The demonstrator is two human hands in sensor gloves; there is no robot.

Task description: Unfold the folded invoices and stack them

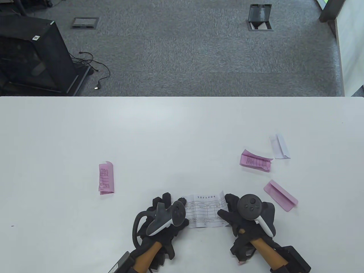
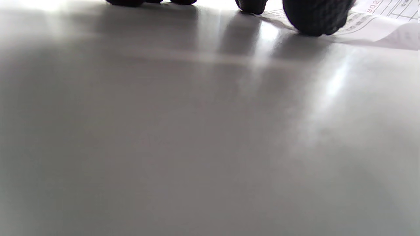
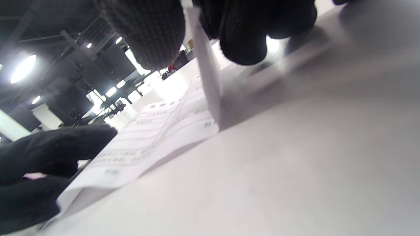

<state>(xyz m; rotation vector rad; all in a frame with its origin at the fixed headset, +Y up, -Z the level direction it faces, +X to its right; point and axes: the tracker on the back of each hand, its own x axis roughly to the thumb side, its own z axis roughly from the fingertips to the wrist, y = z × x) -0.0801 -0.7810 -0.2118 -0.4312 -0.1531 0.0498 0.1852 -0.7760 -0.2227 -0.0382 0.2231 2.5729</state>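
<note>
Pinched at its right end between thumb and fingers of the right hand (image 1: 241, 216) in its black sensor glove: a white printed invoice sheet (image 1: 204, 212), opened out flat on the white table (image 1: 182, 128) near the front edge. In the right wrist view, right end of the sheet turned up off the tabletop, standing between 2 gloved fingertips (image 3: 144, 32) that close on it from either side. Left end of the sheet pressed down under the fingers of the left hand (image 1: 163, 216), also black-gloved; in the left wrist view, 1 fingertip (image 2: 315, 16) on the sheet's edge, others touching bare table beside it. No pinch visible on that side, only fingers laid flat.

Well left of the left hand: 1 pink folded invoice slip (image 1: 106, 178), lying alone. Just right of the right hand: 1 pink folded invoice strip (image 1: 280, 195), lying diagonally. Beyond the right hand, farther from the table's front edge: 1 pink crumpled folded invoice (image 1: 255, 161), and next to it on the right, 1 white folded invoice (image 1: 279, 146). All 4 apart from both hands.
</note>
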